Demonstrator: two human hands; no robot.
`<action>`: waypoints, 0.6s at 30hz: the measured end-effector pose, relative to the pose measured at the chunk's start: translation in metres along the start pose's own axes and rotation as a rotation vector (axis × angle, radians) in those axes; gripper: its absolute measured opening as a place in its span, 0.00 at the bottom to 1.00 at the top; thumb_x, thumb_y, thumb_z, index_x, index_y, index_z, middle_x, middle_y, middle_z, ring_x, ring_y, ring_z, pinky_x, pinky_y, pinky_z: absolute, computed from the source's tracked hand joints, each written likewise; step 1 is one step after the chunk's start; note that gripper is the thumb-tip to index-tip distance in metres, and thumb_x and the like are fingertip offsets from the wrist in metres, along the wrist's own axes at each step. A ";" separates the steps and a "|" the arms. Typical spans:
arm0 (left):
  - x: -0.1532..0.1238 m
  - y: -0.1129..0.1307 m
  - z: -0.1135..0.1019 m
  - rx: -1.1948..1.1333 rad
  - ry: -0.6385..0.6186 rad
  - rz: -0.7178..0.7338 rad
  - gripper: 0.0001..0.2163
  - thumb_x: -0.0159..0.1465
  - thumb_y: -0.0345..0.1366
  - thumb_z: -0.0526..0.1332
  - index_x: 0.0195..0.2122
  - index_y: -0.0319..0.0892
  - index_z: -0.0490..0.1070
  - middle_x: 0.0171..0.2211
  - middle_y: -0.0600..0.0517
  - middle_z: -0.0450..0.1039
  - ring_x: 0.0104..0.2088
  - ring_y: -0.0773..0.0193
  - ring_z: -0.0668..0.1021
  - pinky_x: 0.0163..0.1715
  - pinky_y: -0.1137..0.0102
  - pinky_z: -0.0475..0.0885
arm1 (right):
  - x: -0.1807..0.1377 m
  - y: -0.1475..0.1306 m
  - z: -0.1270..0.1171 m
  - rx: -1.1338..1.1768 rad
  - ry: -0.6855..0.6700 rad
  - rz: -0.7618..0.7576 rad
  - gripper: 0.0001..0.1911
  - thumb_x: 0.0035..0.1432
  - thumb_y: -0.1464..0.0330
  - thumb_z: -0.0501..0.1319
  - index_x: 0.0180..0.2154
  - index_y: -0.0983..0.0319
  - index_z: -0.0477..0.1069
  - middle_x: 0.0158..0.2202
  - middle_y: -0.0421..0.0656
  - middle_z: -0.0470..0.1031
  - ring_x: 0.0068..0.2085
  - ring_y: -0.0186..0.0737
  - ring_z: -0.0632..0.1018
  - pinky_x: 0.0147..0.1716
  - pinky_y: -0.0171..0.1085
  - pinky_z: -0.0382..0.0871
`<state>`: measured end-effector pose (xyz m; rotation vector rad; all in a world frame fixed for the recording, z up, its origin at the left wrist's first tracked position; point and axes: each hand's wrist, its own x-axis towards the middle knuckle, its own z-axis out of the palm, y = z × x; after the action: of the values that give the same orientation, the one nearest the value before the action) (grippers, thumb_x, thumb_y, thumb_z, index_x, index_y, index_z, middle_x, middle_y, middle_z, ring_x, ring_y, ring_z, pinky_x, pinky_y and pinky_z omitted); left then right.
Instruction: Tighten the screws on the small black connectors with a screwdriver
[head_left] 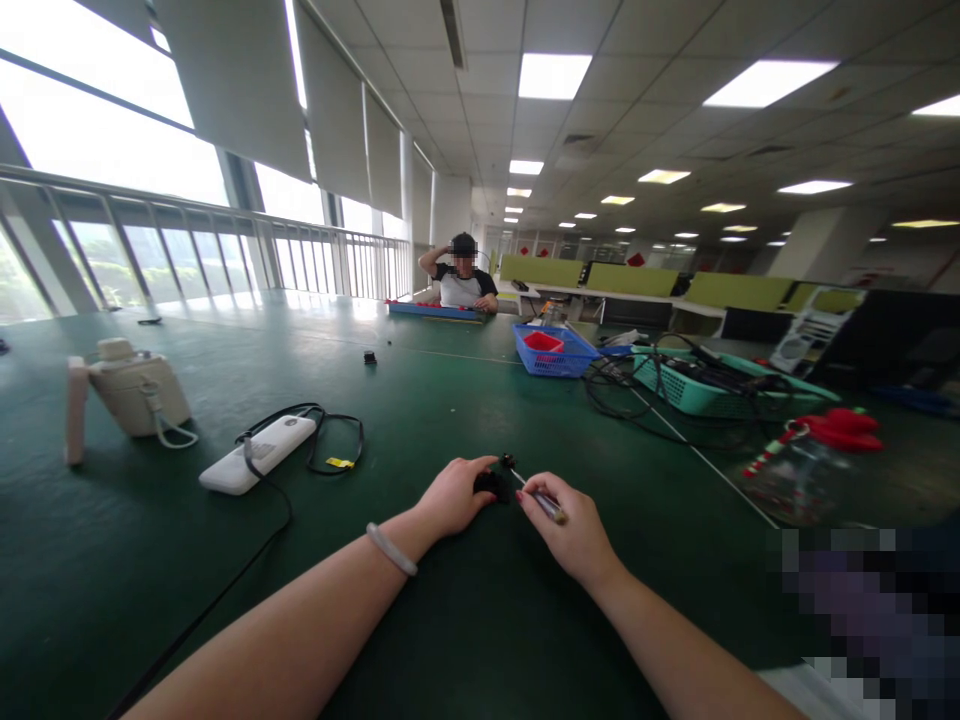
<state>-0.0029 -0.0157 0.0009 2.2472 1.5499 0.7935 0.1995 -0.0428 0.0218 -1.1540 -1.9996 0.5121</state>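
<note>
Two hands work on a small black part on the green table (150,560).
The left hand (452,496) wraps its fingers around the small black part (491,485). Just beside it, the right hand (568,530) pinches a thin screwdriver (541,499), tip touching the part.

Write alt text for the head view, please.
Two hands meet on a green table: the left hand covers a small black part, the right hand holds a thin tool. A white power bank lies left.

Bright window glare, warped edges
</note>
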 end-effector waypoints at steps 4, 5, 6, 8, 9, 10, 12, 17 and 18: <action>0.000 0.000 -0.002 0.024 -0.019 0.034 0.22 0.60 0.37 0.63 0.56 0.45 0.69 0.51 0.46 0.74 0.52 0.52 0.73 0.54 0.61 0.66 | -0.001 0.002 0.000 0.083 -0.004 0.056 0.13 0.63 0.57 0.57 0.37 0.59 0.71 0.29 0.41 0.74 0.28 0.38 0.74 0.26 0.34 0.65; -0.001 0.001 -0.002 0.028 -0.024 0.043 0.21 0.61 0.37 0.62 0.56 0.45 0.70 0.51 0.47 0.74 0.53 0.52 0.73 0.54 0.60 0.66 | -0.001 0.002 0.000 0.100 -0.007 0.061 0.13 0.63 0.57 0.57 0.38 0.59 0.71 0.29 0.41 0.74 0.28 0.38 0.74 0.25 0.34 0.65; -0.001 0.001 -0.002 0.033 -0.025 0.047 0.21 0.60 0.38 0.63 0.56 0.45 0.70 0.51 0.47 0.74 0.52 0.52 0.73 0.54 0.60 0.66 | -0.002 0.001 0.001 0.119 -0.009 0.061 0.13 0.63 0.56 0.57 0.40 0.59 0.71 0.30 0.41 0.75 0.28 0.38 0.74 0.25 0.34 0.65; -0.001 0.001 -0.002 0.044 -0.026 0.045 0.21 0.59 0.38 0.64 0.55 0.45 0.70 0.50 0.47 0.75 0.51 0.52 0.73 0.54 0.60 0.67 | -0.002 0.001 0.003 0.164 -0.009 0.048 0.14 0.63 0.56 0.57 0.43 0.59 0.71 0.32 0.41 0.75 0.27 0.37 0.74 0.25 0.34 0.66; -0.002 0.001 -0.002 0.048 -0.026 0.042 0.21 0.59 0.39 0.64 0.55 0.46 0.71 0.49 0.48 0.75 0.51 0.53 0.73 0.53 0.61 0.67 | -0.003 0.000 0.004 0.183 -0.005 0.038 0.15 0.64 0.56 0.56 0.43 0.59 0.71 0.32 0.42 0.75 0.27 0.37 0.74 0.25 0.34 0.66; -0.002 0.001 -0.002 0.050 -0.025 0.039 0.21 0.58 0.38 0.65 0.54 0.46 0.71 0.49 0.48 0.75 0.50 0.53 0.73 0.53 0.61 0.68 | -0.003 0.000 0.004 0.199 0.001 0.031 0.16 0.64 0.56 0.55 0.42 0.59 0.72 0.33 0.42 0.75 0.27 0.36 0.73 0.25 0.34 0.66; -0.002 0.001 -0.002 0.048 -0.023 0.037 0.20 0.58 0.38 0.65 0.53 0.48 0.71 0.47 0.49 0.76 0.50 0.53 0.74 0.52 0.61 0.68 | -0.003 0.000 0.004 0.215 0.021 0.026 0.17 0.65 0.55 0.54 0.40 0.60 0.73 0.31 0.42 0.74 0.25 0.36 0.72 0.23 0.33 0.65; -0.001 0.001 0.000 0.037 -0.028 0.013 0.19 0.58 0.38 0.65 0.52 0.48 0.72 0.45 0.49 0.75 0.49 0.54 0.74 0.51 0.61 0.68 | -0.004 0.001 -0.003 0.247 0.078 0.072 0.22 0.66 0.51 0.51 0.36 0.61 0.73 0.24 0.40 0.67 0.22 0.35 0.67 0.19 0.33 0.60; -0.001 0.001 0.000 0.035 -0.029 0.010 0.19 0.58 0.38 0.65 0.52 0.48 0.72 0.45 0.49 0.75 0.49 0.54 0.74 0.52 0.61 0.68 | -0.004 0.001 -0.004 0.258 0.084 0.082 0.23 0.65 0.51 0.51 0.35 0.61 0.73 0.23 0.39 0.66 0.22 0.35 0.67 0.19 0.33 0.60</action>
<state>-0.0029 -0.0170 0.0008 2.2822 1.5522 0.7394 0.2041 -0.0456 0.0217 -1.0813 -1.7607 0.7282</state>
